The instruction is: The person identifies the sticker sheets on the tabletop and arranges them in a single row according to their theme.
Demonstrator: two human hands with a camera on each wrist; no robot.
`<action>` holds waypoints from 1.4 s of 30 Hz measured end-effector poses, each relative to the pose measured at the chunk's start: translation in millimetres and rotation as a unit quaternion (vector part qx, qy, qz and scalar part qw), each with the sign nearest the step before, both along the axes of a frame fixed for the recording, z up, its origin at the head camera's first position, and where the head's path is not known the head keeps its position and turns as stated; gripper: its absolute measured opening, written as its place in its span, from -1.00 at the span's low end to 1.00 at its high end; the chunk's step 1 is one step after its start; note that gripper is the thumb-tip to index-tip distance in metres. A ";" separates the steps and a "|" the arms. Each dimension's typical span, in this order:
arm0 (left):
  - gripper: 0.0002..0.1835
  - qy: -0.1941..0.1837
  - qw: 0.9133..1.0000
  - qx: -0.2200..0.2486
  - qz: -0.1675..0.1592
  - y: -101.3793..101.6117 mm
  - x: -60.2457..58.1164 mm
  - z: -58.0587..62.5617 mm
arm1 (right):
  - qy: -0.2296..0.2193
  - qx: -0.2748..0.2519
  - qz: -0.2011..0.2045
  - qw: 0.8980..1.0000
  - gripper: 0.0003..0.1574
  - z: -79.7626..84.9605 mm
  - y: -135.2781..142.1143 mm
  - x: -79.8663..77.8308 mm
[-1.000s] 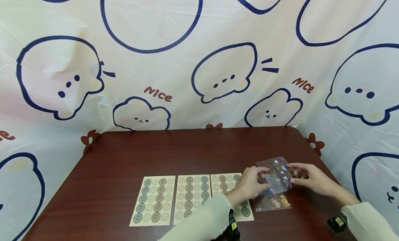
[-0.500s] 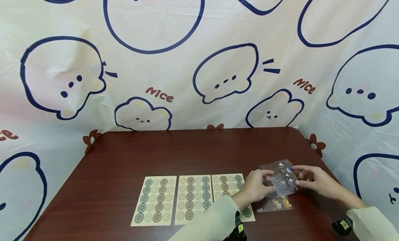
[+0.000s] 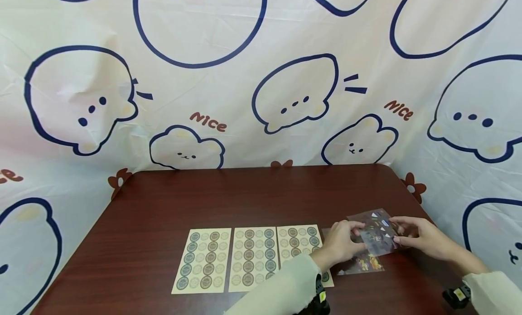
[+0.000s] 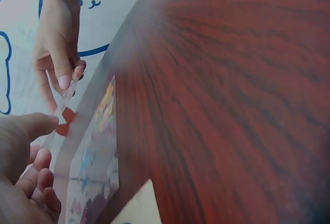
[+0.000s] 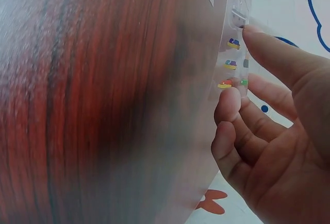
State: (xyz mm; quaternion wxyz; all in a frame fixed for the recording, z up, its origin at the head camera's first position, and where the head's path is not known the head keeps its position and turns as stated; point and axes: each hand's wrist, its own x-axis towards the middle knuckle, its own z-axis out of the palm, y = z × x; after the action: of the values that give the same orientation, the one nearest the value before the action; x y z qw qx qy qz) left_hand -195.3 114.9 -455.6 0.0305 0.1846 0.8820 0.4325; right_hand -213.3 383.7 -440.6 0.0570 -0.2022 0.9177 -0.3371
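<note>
Both hands hold a clear sticker sheet (image 3: pixel 380 234) with small coloured prints, raised above the right part of the table. My left hand (image 3: pixel 341 243) pinches its left edge between thumb and fingers. On the opposite edge, my right hand (image 3: pixel 424 237) pinches it too; the right wrist view shows thumb and fingertips gripping the sheet (image 5: pixel 234 54), with tiny boat-like prints along it. Beneath, another clear sheet (image 3: pixel 360 266) with yellow and pink figures lies on the table, partly hidden by the left hand. The left wrist view shows this lower sheet (image 4: pixel 103 147) close below the held one.
Three cream sheets of round labels lie in a row: a left sheet (image 3: pixel 201 260), a middle sheet (image 3: pixel 253 258) and a right sheet (image 3: pixel 299 233) partly covered by the left sleeve. The dark wooden table (image 3: pixel 261 192) meets a cartoon-printed cloth (image 3: pixel 232 93) at its back and sides.
Both hands have shifted a little to the right with the clear sheet between them. It now overlaps less of the sheet lying below. The label sheets stay in place.
</note>
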 end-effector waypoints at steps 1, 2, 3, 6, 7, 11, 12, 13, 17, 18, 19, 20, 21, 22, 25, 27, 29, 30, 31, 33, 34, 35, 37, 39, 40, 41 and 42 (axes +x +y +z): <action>-0.50 0.000 1.000 -0.001 0.000 1.5 0.1 0.9 | 0.000 0.002 0.002 1.000 -0.39 0.4 1.5 0.4; -0.50 -0.001 1.000 -0.002 -0.001 3.0 0.3 1.7 | 0.001 0.003 0.002 1.000 -0.39 0.7 2.8 0.9; -0.50 -0.004 1.000 -0.001 -0.001 4.5 0.8 2.4 | -0.001 0.002 0.002 1.000 -0.39 1.1 3.7 1.5; -0.51 -0.008 1.000 -0.001 -0.003 7.9 1.5 3.7 | -0.010 0.005 -0.002 1.000 -0.37 2.9 6.4 2.7; -0.51 -0.006 1.000 -0.003 -0.003 9.1 1.6 3.8 | -0.010 0.007 -0.005 1.000 -0.36 3.1 7.3 3.1; -0.51 -0.002 1.000 -0.010 -0.011 13.4 2.6 4.6 | -0.002 0.008 -0.004 1.000 -0.37 2.0 12.6 4.5; -0.51 -0.001 1.000 -0.012 -0.013 14.6 3.0 4.7 | 0.001 0.007 -0.002 1.000 -0.37 1.6 14.1 4.9; -0.51 0.000 1.000 -0.015 -0.013 15.9 3.3 4.7 | 0.003 0.006 0.001 1.000 -0.38 1.3 15.5 5.2; -0.50 0.000 1.000 -0.023 -0.013 20.3 4.4 4.5 | 0.004 0.005 0.009 1.000 -0.40 0.8 20.6 6.8; -0.50 0.000 1.000 -0.025 -0.014 21.1 4.6 4.0 | 0.003 0.006 0.010 1.000 -0.40 1.0 21.7 7.2; -0.50 0.001 1.000 -0.028 -0.015 21.8 4.9 3.7 | 0.002 0.007 0.009 1.000 -0.40 1.3 22.6 7.7; -0.49 0.003 0.999 -0.031 -0.016 22.2 5.2 3.6 | 0.001 0.008 0.007 1.000 -0.40 1.6 23.5 8.3; -0.49 0.006 0.999 -0.034 -0.017 22.6 5.4 3.4 | 0.001 0.010 0.006 1.000 -0.40 2.1 24.3 8.7; -0.49 0.007 0.999 -0.036 -0.018 23.1 5.7 3.1 | 0.003 0.012 0.005 1.000 -0.40 2.5 25.1 9.1; -0.48 0.025 0.998 -0.053 -0.018 25.1 7.6 3.8 | 0.003 0.015 0.003 1.000 -0.40 3.3 27.4 10.4; -0.47 0.037 0.997 -0.068 -0.013 27.1 9.1 4.2 | -0.004 0.016 0.003 1.000 -0.38 3.4 29.0 11.0; -0.47 0.048 0.995 -0.085 -0.009 29.5 10.7 4.7 | -0.012 0.017 0.007 1.000 -0.37 3.0 30.7 11.5; -0.47 0.049 0.995 -0.091 -0.008 30.5 11.3 4.6 | -0.015 0.016 0.008 1.000 -0.37 2.8 31.4 11.8; -0.47 0.049 0.994 -0.093 -0.007 31.6 11.8 4.5 | -0.017 0.016 0.007 1.000 -0.38 2.4 32.1 11.8; -0.47 0.053 0.994 -0.100 -0.006 33.1 12.4 4.3 | -0.014 0.018 0.012 1.000 -0.39 1.6 33.0 12.2; -0.48 0.055 0.993 -0.102 -0.008 34.1 12.7 4.1 | -0.013 0.020 0.010 1.000 -0.39 1.2 33.5 12.6; -0.48 0.059 0.992 -0.107 -0.010 34.9 12.9 4.0 | -0.016 0.021 0.009 1.000 -0.39 0.8 33.9 13.1; -0.49 0.067 0.991 -0.117 -0.017 36.2 13.2 3.4 | -0.019 0.029 0.006 0.999 -0.39 0.1 34.4 14.1; -0.48 0.080 0.986 -0.141 -0.028 37.2 13.6 2.9 | -0.024 0.037 0.004 0.999 -0.38 -0.8 34.9 15.1; -0.48 0.087 0.984 -0.154 -0.035 37.5 14.0 2.7 | -0.029 0.040 0.004 0.999 -0.37 -1.2 35.1 15.6; -0.47 0.094 0.981 -0.167 -0.041 37.8 14.4 2.0 | -0.032 0.042 0.004 0.999 -0.37 -1.4 35.4 16.0; -0.46 0.101 0.977 -0.181 -0.046 38.2 14.8 1.9 | -0.033 0.045 0.003 0.998 -0.37 -1.7 35.7 16.5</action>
State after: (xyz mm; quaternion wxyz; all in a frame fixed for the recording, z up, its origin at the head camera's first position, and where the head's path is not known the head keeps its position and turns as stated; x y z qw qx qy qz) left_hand -180.5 153.1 -453.8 -0.0061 0.2592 0.9349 0.2424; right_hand -196.8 419.4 -442.3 0.0970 -0.1907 0.9292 -0.3013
